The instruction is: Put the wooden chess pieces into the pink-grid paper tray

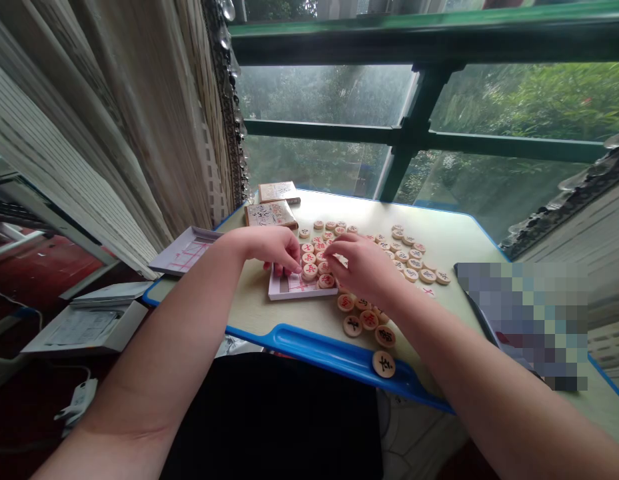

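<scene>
Daylit windows [329, 100] back the head view. Xiangqi pieces [326, 281] sit partly in a shallow white box [302, 295], more lying loose to its right; they look light, stiff and smooth, probably best pinched by the round rim. Left hand [278, 247] and right hand [363, 263] bend over the box's pieces; I cannot tell whether either grip holds one. Cream-topped, the desk [309, 313] has a blue edge, with curtains [139, 80] alongside.
</scene>
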The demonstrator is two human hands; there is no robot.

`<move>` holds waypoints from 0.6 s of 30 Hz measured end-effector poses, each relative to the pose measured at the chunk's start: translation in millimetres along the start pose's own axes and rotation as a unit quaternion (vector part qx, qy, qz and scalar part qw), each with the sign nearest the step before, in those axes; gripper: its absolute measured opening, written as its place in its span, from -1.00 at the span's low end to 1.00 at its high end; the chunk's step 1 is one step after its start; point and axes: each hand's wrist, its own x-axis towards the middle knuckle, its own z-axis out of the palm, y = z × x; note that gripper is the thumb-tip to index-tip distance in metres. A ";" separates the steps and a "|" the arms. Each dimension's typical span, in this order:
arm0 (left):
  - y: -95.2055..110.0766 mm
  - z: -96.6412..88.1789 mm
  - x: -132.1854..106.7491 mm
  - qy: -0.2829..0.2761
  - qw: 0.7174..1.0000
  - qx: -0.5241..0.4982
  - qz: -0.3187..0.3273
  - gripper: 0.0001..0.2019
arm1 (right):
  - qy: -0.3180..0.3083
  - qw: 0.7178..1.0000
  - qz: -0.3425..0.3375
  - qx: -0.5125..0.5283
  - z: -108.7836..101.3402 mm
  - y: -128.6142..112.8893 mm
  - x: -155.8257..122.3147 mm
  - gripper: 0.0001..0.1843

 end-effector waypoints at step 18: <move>-1.2 4.3 6.7 0.014 1.000 -0.002 -0.007 -0.70 | -0.041 0.986 0.138 -0.086 -13.0 7.8 0.6 -0.73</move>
